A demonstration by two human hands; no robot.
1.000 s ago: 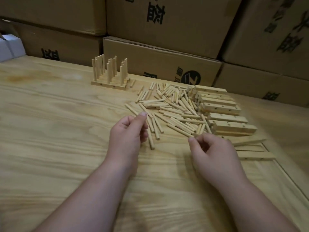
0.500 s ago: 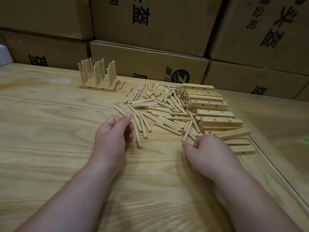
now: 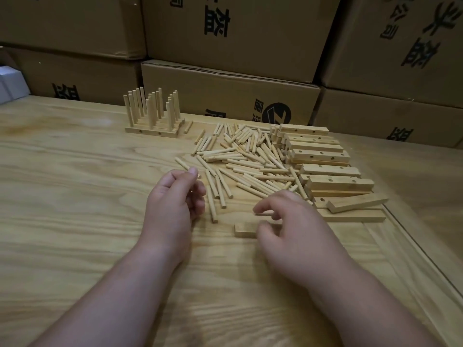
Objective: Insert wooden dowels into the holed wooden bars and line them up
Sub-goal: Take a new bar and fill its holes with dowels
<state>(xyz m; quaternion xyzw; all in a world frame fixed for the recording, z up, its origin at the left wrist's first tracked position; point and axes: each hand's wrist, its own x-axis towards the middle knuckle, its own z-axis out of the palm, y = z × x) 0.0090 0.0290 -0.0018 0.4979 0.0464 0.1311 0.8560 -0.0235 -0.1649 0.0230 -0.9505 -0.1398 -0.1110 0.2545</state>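
A loose heap of wooden dowels (image 3: 245, 161) lies mid-table. To its right is a stack of holed wooden bars (image 3: 325, 169). At the back left stand finished bars with upright dowels (image 3: 152, 113), side by side. One bar (image 3: 244, 229) lies flat in front of the heap. My right hand (image 3: 290, 229) is over its right part, thumb and fingers curled round it; the hand is blurred. My left hand (image 3: 175, 199) hovers at the heap's near left edge, fingers loosely curled, nothing visible in it, thumb tip by a stray dowel (image 3: 181, 163).
Stacked cardboard boxes (image 3: 225, 93) wall off the back of the wooden table (image 3: 75, 209). A white box (image 3: 10, 83) sits at the far left. A seam or raised edge (image 3: 413, 246) runs diagonally along the table's right side.
My right hand has pulled one bar out from the stack's near end onto the table in front of the heap. My left hand has stayed in place, still loosely curled.
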